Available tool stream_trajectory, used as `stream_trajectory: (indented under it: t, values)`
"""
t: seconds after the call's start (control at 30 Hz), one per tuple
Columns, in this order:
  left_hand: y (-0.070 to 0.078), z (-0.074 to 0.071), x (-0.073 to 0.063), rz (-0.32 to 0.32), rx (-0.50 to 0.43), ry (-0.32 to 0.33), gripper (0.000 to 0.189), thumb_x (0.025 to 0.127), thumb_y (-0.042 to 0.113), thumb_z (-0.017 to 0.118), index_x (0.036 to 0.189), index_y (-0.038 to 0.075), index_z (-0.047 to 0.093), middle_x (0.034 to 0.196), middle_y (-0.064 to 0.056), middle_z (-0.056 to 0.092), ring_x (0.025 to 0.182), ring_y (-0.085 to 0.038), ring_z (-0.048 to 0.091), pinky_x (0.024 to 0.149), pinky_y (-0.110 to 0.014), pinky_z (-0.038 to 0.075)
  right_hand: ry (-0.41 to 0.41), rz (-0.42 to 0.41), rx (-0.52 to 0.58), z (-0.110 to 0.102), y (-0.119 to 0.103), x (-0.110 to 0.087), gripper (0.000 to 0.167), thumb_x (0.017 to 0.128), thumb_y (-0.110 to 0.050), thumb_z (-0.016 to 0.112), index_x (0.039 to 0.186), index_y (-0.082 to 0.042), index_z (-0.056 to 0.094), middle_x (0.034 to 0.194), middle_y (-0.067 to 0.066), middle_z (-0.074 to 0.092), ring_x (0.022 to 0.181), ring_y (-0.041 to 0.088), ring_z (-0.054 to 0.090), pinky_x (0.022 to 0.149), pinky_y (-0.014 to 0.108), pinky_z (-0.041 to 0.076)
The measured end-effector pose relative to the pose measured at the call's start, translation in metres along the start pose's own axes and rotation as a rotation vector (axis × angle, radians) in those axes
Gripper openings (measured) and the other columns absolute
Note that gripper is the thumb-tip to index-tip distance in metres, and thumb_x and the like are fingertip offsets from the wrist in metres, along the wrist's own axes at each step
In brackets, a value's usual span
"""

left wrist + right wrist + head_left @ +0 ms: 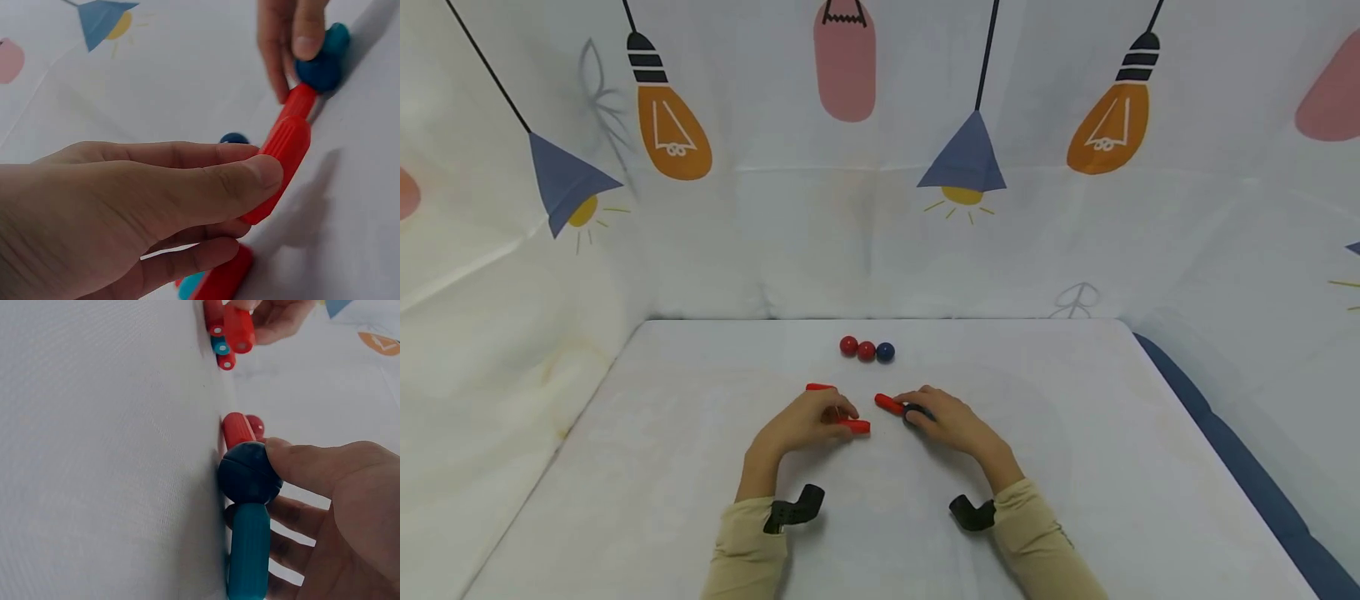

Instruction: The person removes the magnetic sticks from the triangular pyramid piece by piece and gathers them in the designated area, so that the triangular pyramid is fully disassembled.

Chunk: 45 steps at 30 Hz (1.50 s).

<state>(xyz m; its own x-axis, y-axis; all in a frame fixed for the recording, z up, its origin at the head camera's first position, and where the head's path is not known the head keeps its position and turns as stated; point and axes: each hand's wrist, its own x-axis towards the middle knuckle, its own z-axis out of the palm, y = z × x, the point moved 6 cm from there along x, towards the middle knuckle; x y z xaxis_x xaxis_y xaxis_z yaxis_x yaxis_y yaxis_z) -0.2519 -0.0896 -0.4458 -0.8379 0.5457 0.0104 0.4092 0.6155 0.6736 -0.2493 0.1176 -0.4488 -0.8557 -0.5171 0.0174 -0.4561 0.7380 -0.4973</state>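
Between thumb and fingers my left hand (807, 422) pinches a red ribbed rod (284, 165). Beneath that hand, other rods lie on the table: a red rod (225, 272) and a teal rod (190, 286), partly hidden by the fingers in the left wrist view. My right hand (953, 423) grips a dark blue ball (249, 472), thumb on its top side. A red rod (889, 404) extends from this ball toward the left hand, and a teal rod (250, 550) from its other side, under the palm. In the head view, a gap separates the two hands' rods.
Beyond the hands, two red balls (848, 346) and a blue ball (885, 352) sit in a row near the back of the white table (715, 467). A printed white curtain (775, 242) rises behind it. Dark blue fabric (1225, 454) runs along the right edge.
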Motion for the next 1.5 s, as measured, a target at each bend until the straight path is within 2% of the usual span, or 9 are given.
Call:
stream_trajectory:
  t: [0.2, 0.3, 0.43, 0.67, 0.8, 0.93, 1.17, 1.37, 1.5]
  values:
    - [-0.013, -0.015, -0.013, -0.087, -0.019, 0.01, 0.014, 0.081, 0.017, 0.074, 0.091, 0.022, 0.067, 0.086, 0.009, 0.062, 0.084, -0.011, 0.054, 0.077, -0.028, 0.047, 0.007, -0.014, 0.003, 0.0, 0.0, 0.001, 0.031, 0.096, -0.021, 0.054, 0.127, -0.019, 0.059, 0.107, 0.0, 0.062, 0.093, 0.013, 0.056, 0.084, 0.037, 0.048]
    - [-0.019, -0.019, -0.018, -0.151, -0.028, 0.01, 0.012, 0.081, 0.017, 0.075, 0.087, 0.021, 0.065, 0.085, 0.007, 0.06, 0.085, -0.014, 0.052, 0.075, -0.03, 0.047, 0.005, -0.016, 0.007, 0.0, 0.001, 0.001, 0.031, 0.096, -0.021, 0.054, 0.127, -0.019, 0.058, 0.107, 0.0, 0.061, 0.093, 0.012, 0.056, 0.083, 0.036, 0.048]
    - [-0.026, -0.023, -0.021, -0.193, -0.024, 0.024, 0.013, 0.08, 0.018, 0.075, 0.087, 0.021, 0.065, 0.085, 0.005, 0.059, 0.084, -0.016, 0.051, 0.071, -0.029, 0.046, -0.001, -0.022, 0.01, 0.0, 0.001, 0.001, 0.032, 0.096, -0.022, 0.054, 0.128, -0.019, 0.058, 0.105, 0.0, 0.061, 0.089, 0.011, 0.054, 0.081, 0.034, 0.047]
    - [-0.034, -0.031, -0.028, -0.221, -0.044, 0.052, 0.013, 0.081, 0.016, 0.074, 0.09, 0.019, 0.066, 0.087, 0.004, 0.061, 0.085, -0.017, 0.051, 0.069, -0.028, 0.046, 0.002, -0.027, 0.026, 0.001, 0.001, 0.001, 0.032, 0.097, -0.022, 0.053, 0.128, -0.02, 0.057, 0.106, -0.001, 0.06, 0.092, 0.012, 0.054, 0.082, 0.035, 0.047]
    - [-0.044, -0.038, -0.036, -0.261, -0.044, 0.073, 0.013, 0.081, 0.015, 0.074, 0.09, 0.019, 0.065, 0.086, 0.002, 0.059, 0.085, -0.018, 0.051, 0.069, -0.029, 0.044, -0.005, -0.024, 0.032, 0.0, 0.001, 0.001, 0.032, 0.097, -0.023, 0.053, 0.128, -0.019, 0.057, 0.107, 0.0, 0.06, 0.094, 0.013, 0.055, 0.084, 0.036, 0.047]
    - [-0.053, -0.041, -0.039, -0.275, -0.054, 0.08, 0.016, 0.081, 0.014, 0.074, 0.093, 0.017, 0.064, 0.086, 0.0, 0.058, 0.083, -0.018, 0.051, 0.069, -0.029, 0.044, -0.01, -0.02, 0.036, 0.001, 0.002, 0.001, 0.032, 0.097, -0.023, 0.052, 0.129, -0.019, 0.057, 0.109, 0.0, 0.06, 0.096, 0.013, 0.055, 0.086, 0.038, 0.047]
    - [-0.059, -0.038, -0.037, -0.275, -0.064, 0.089, 0.018, 0.083, 0.015, 0.072, 0.099, 0.015, 0.065, 0.091, -0.002, 0.058, 0.086, -0.018, 0.051, 0.068, -0.026, 0.045, -0.007, -0.023, 0.036, 0.001, 0.003, 0.001, 0.031, 0.097, -0.022, 0.052, 0.128, -0.02, 0.057, 0.108, 0.0, 0.06, 0.094, 0.014, 0.055, 0.085, 0.038, 0.047]
    - [-0.06, -0.036, -0.034, -0.284, -0.085, 0.09, 0.028, 0.083, 0.014, 0.071, 0.109, 0.013, 0.061, 0.087, -0.004, 0.057, 0.081, -0.017, 0.051, 0.066, -0.028, 0.044, -0.003, -0.023, 0.035, 0.002, 0.004, 0.001, 0.032, 0.097, -0.022, 0.052, 0.128, -0.02, 0.057, 0.108, 0.0, 0.06, 0.096, 0.014, 0.056, 0.086, 0.038, 0.047]
    - [-0.06, -0.035, -0.033, -0.279, -0.084, 0.095, 0.028, 0.084, 0.014, 0.071, 0.11, 0.013, 0.061, 0.087, -0.003, 0.056, 0.081, -0.017, 0.051, 0.067, -0.028, 0.044, -0.012, -0.011, 0.036, 0.004, 0.005, 0.002, 0.032, 0.097, -0.023, 0.052, 0.129, -0.021, 0.057, 0.108, 0.0, 0.06, 0.096, 0.014, 0.055, 0.087, 0.038, 0.047]
